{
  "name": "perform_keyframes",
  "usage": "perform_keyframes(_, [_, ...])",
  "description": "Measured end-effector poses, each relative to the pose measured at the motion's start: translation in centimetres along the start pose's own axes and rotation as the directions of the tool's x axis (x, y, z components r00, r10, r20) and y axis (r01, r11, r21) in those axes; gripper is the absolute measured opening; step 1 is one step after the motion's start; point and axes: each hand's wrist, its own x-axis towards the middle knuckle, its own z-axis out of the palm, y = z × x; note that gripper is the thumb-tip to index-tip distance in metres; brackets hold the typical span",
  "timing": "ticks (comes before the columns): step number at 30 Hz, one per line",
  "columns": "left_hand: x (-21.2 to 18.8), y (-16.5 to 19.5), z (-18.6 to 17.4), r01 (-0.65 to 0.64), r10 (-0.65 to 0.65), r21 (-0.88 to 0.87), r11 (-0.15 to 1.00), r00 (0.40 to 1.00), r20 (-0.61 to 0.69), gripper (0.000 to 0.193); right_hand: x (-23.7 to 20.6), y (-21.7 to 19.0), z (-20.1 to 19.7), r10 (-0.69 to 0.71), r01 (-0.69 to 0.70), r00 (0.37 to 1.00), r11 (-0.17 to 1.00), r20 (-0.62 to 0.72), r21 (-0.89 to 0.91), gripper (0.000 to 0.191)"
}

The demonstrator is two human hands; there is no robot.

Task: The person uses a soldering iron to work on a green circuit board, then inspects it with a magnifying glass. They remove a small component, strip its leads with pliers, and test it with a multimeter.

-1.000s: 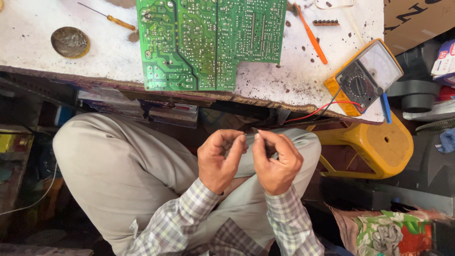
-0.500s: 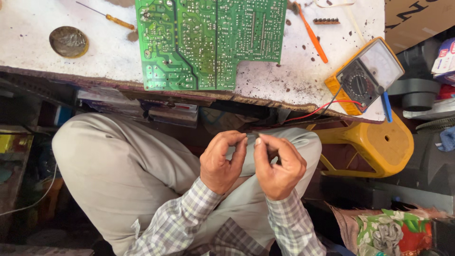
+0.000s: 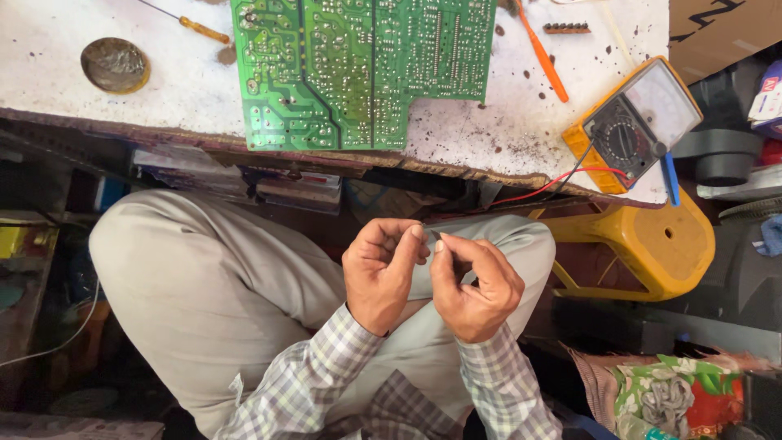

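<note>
Head view looks down at a person's lap. The left hand [image 3: 381,273] and the right hand [image 3: 474,285] are close together, above the knees and just below the edge of the white table [image 3: 505,134]. Their fingertips meet, and both hands pinch a tiny dark part [image 3: 433,236] between them. The part is too small to tell what it is.

On the table lies a big green circuit board [image 3: 358,69], flat, with its corner at the table edge. To its left sits a small round tin [image 3: 115,64] with dull grey stuff inside. A thin yellow screwdriver [image 3: 195,27] lies between the tin and the board. To the right lies an orange tool [image 3: 542,57]. A yellow meter [image 3: 631,126] sits at the right end, with a red wire [image 3: 554,186] hanging down. A yellow stool [image 3: 652,244] stands beside the right knee.
</note>
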Motion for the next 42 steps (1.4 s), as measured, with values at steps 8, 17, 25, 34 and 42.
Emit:
perform_keyframes(8, [0.0,-0.2,0.0,0.007,-0.001,-0.111,0.994,0.999,0.051,0.011,-0.2,0.1,0.2,0.006,-0.006,1.0,1.0,0.001,0.0,0.017])
perform_keyframes(17, [-0.4,0.1,-0.2,0.021,-0.02,-0.099,0.995,1.0,0.018,0.011,-0.3,-0.6,0.8,-0.019,0.018,1.0,0.999,-0.019,-0.046,0.018])
perform_keyframes(25, [-0.2,-0.4,-0.5,0.004,-0.006,-0.125,0.992,1.0,-0.013,0.012,-0.7,-0.5,1.6,-0.028,0.027,0.999,0.998,-0.027,-0.05,0.018])
perform_keyframes(34, [-0.1,0.0,0.1,0.01,-0.013,-0.169,0.986,1.0,-0.017,0.013,-0.5,-0.3,1.3,-0.026,0.016,0.995,0.994,-0.097,-0.104,0.016])
perform_keyframes(42, [0.1,-0.2,0.5,0.055,-0.051,-0.255,0.965,0.998,0.021,0.013,0.0,-0.2,0.5,-0.018,0.018,0.999,1.0,-0.04,0.001,0.017])
